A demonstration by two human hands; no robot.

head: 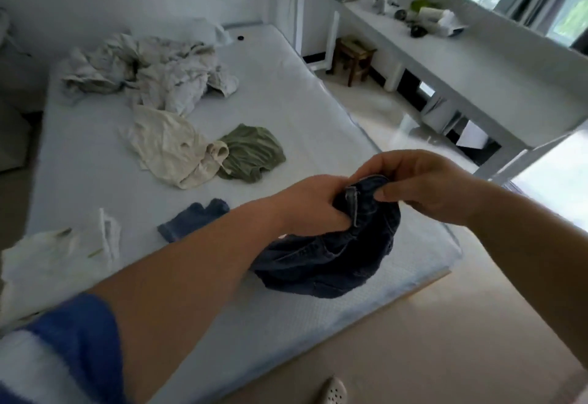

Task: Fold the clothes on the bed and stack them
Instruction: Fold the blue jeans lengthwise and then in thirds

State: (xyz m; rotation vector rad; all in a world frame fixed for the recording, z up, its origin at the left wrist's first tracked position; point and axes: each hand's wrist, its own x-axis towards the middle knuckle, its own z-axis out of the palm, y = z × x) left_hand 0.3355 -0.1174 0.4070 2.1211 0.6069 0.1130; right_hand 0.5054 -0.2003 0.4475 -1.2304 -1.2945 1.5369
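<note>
Presently: denim waistband gathered between two hands

Item: dark blue denim garment (331,254), bunched, hanging below both hands over the near corner of the pale blue mattress (318,92). Left hand (308,203) grips the waistband in curled fingers; right hand (423,187) pinches the same edge, thumb just beside. Both equally near; forearms converge. Long axis not yet readable.

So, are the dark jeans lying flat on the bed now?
No, both hands, left and right, hold the jeans bunched up at the waistband above the bed.
</note>
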